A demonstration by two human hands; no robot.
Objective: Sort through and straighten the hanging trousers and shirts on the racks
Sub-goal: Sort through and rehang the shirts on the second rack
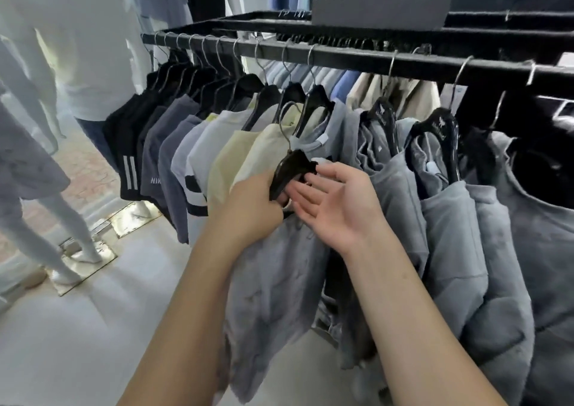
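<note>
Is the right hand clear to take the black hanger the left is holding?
Probably yes: the right hand is open beside the black hanger gripped by the left hand, with nothing between them.

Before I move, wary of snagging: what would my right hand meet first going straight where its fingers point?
Probably the black hanger that the left hand grips; the open right hand points at it from close by, though depth is unclear.

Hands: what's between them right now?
Head view: a black hanger lies between them, gripped by the left hand; the right hand, open, reaches it with its fingertips. A grey-blue garment hangs from it.
</note>
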